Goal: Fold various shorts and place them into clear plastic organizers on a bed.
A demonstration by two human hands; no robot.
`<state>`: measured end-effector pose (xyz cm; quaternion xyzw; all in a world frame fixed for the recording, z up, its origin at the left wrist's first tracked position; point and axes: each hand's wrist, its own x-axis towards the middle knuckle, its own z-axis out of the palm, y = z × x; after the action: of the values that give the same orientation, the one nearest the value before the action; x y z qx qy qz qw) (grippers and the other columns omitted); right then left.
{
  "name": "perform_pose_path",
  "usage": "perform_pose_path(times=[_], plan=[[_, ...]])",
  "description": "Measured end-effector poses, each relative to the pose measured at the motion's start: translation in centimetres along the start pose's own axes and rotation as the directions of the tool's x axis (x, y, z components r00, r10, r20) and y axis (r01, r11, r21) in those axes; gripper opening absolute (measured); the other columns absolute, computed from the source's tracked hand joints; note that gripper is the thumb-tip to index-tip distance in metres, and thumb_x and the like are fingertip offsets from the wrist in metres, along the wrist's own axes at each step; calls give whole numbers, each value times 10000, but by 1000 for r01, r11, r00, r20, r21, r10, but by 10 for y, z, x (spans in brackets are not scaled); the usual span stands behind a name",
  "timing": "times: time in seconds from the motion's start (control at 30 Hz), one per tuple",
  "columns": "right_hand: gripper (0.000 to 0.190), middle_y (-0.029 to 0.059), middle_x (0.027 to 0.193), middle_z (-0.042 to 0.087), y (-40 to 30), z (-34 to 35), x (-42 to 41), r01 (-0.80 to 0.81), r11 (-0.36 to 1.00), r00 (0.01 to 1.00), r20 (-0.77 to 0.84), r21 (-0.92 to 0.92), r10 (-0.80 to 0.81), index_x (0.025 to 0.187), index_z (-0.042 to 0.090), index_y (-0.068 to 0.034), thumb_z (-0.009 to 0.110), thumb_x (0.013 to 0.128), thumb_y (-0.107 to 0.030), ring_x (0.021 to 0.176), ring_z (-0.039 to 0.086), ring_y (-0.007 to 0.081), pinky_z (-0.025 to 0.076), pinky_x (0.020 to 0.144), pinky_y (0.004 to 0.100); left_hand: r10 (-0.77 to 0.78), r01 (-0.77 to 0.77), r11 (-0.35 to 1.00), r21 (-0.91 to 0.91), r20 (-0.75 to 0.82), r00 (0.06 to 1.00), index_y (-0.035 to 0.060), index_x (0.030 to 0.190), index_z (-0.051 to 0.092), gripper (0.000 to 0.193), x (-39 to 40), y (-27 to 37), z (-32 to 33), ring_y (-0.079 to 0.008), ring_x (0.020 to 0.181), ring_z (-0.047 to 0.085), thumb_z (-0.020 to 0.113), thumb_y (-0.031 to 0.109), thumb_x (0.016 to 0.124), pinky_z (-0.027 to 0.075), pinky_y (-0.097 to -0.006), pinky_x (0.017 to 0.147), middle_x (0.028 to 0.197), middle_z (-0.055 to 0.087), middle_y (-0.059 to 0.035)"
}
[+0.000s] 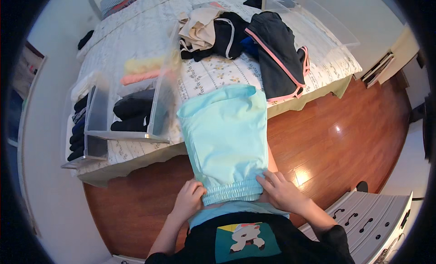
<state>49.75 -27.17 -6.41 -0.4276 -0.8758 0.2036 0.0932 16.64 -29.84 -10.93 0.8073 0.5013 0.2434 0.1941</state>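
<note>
A pair of mint-green shorts point(226, 138) lies spread out in front of me, its gathered elastic waistband point(233, 192) towards my body and its leg openings at the bed's edge. My left hand point(189, 197) grips the left end of the waistband with curled fingers. At the opposite side, my right hand point(282, 189) pinches the fabric just above the waistband's right end. Beyond the leg openings, dark grey shorts with pink trim point(277, 59) lie on the floral bedspread point(218, 71).
Two clear plastic bins point(158, 104) point(95, 146) with rolled clothes stand at the bed's left. A beige and black clothing pile point(201, 29) lies farther back. Another clear bin point(327, 24) is at the far right. A white drawer cabinet point(361, 219) stands at my right, on the wooden floor point(327, 141).
</note>
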Motion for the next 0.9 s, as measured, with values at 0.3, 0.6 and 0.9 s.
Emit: perform_pose_path(times=[0.3, 0.6, 0.9], plan=[[297, 144, 978, 603, 83, -14, 94, -94, 832, 857, -381, 546, 347, 1067, 612, -10, 646, 772, -13, 915, 593, 323, 500, 779, 407, -574, 496, 763, -415, -82, 815, 28, 1074, 508, 315, 43, -1, -6, -209, 868, 571, 669, 32, 804, 474, -328, 746, 947, 558, -94], [277, 102, 1187, 514, -51, 43, 99, 701, 710, 713, -80, 59, -697, 1037, 614, -119, 623, 780, -221, 907, 552, 221, 485, 702, 327, -693, 499, 259, -827, 200, 692, 20, 1252, 346, 421, -5, 4, 25, -148, 936, 562, 577, 57, 902, 464, -265, 784, 1028, 565, -91], [303, 84, 1361, 432, -37, 76, 114, 726, 685, 682, 62, 55, -729, 1073, 626, -124, 607, 778, -194, 990, 532, 242, 508, 748, 339, -591, 384, -270, -883, 467, 657, 65, 1077, 453, 240, -32, 6, 28, -217, 971, 618, 446, -47, 864, 529, -367, 831, 1036, 579, -77]])
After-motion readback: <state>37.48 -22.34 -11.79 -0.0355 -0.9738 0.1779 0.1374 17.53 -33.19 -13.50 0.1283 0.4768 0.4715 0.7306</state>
